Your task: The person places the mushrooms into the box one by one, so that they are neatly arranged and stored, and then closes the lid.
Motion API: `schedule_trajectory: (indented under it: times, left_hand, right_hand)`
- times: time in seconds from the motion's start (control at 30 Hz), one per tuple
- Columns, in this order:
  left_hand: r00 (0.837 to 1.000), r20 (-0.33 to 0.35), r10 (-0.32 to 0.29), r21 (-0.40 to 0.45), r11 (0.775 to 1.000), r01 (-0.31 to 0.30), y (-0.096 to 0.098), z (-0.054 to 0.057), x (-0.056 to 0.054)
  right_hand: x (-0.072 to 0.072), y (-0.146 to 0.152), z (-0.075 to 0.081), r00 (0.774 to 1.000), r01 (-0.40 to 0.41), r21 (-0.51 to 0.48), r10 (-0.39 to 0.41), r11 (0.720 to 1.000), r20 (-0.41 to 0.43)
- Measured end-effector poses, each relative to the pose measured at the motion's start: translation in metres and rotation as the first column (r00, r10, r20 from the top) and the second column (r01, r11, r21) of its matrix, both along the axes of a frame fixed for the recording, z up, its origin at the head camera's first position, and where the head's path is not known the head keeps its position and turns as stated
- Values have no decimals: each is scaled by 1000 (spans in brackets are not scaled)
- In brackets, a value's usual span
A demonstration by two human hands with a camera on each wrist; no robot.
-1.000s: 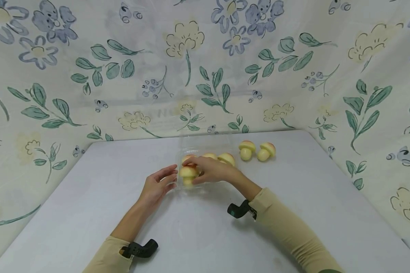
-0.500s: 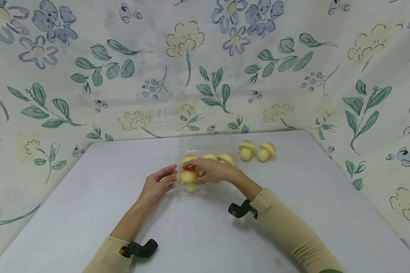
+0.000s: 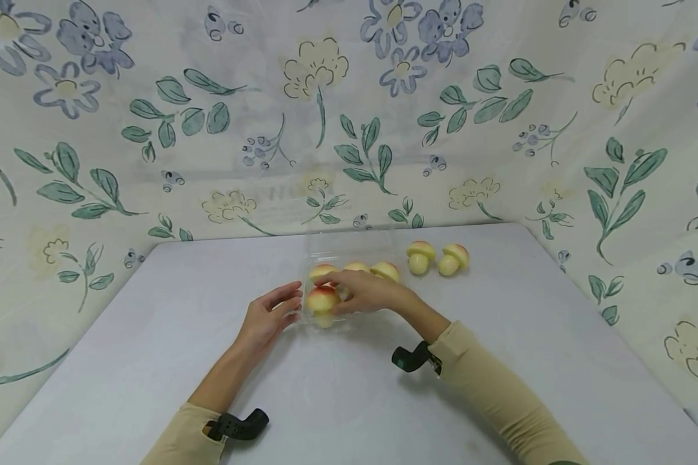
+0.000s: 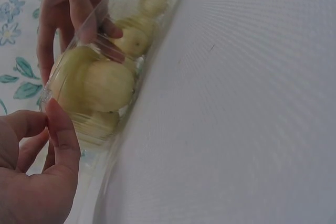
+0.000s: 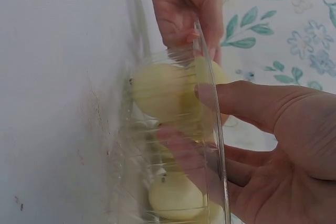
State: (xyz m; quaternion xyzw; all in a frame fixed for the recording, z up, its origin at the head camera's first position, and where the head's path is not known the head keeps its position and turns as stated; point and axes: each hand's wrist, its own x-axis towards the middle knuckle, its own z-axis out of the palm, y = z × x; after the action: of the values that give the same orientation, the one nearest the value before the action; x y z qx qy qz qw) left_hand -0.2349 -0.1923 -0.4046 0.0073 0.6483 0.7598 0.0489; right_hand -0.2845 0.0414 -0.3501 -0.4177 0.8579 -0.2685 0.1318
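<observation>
A clear plastic box point(image 3: 349, 245) with a raised lid stands on the table and holds several yellow, red-topped toy mushrooms. My right hand point(image 3: 363, 290) reaches into it. Its thumb and fingers hold the front-left toy mushroom point(image 3: 323, 302), whose stem points toward me; in the right wrist view that mushroom point(image 5: 160, 90) shows through the wall. My left hand point(image 3: 265, 321) is at the box's left side. In the left wrist view, the left thumb and forefinger point(image 4: 62, 127) pinch the rim of the box. Part of the box's contents is hidden behind my right hand.
Two more toy mushrooms point(image 3: 419, 257) lie on the white table point(image 3: 209, 271) to the right of the box, close together. A floral cloth point(image 3: 349, 129) hangs behind the table's back edge.
My right hand has lowered the front-left toy mushroom slightly toward me, and its cap tipped so more red shows. The left hand has stayed in place.
</observation>
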Motion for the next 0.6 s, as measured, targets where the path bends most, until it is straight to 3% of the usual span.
schedule_trajectory:
  times: [0.13, 0.33, 0.6]
  left_hand:
    - [1000, 1, 0, -5, 1000, 0, 0, 0, 0]
    - [1000, 17, 7, -9, 1000, -6, 1, 0, -3]
    - [1000, 19, 1, 1, 1000, -1, 0, -2, -3]
  right_hand:
    - [-1, 5, 1, 1000, -7, -22, 7, 1000, -14]
    - [-1, 14, 9, 999, 16, -56, -14, 998, 44]
    - [0, 33, 17, 995, 88, -66, -85, 994, 54]
